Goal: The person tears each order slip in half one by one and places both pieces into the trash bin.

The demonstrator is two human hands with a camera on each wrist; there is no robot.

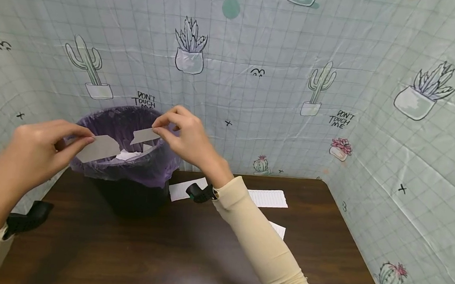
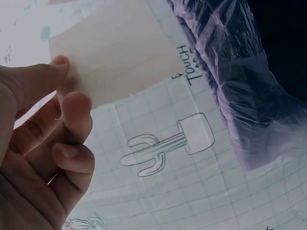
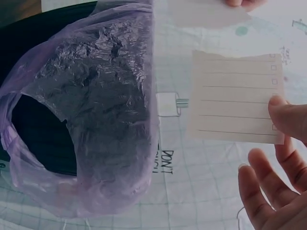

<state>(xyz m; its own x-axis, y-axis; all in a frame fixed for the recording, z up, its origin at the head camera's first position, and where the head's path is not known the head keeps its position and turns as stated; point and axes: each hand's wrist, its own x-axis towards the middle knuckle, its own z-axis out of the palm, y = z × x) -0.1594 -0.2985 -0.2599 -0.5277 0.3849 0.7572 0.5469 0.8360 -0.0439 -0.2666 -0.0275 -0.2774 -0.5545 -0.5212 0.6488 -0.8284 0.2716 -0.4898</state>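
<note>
My left hand (image 1: 44, 147) pinches a torn piece of paper (image 1: 100, 148) between thumb and fingertips, over the near left rim of a black trash can (image 1: 131, 197). In the left wrist view that piece (image 2: 120, 52) looks plain, with a ragged edge. My right hand (image 1: 188, 136) pinches a second torn piece of paper (image 1: 144, 136) above the can's right side. Ruled lines and small checkboxes show on this lined piece (image 3: 235, 100) in the right wrist view. A purple bag (image 1: 161, 163) lines the can, and white paper scraps (image 1: 127, 155) lie inside.
The can stands at the back left of a dark wooden table (image 1: 202, 256). Right of it lie a white paper strip (image 1: 183, 189), a lined paper (image 1: 268, 198) and another paper (image 1: 278, 229) partly behind my right forearm. A cactus-print sheet (image 1: 247, 94) hangs behind and at the sides.
</note>
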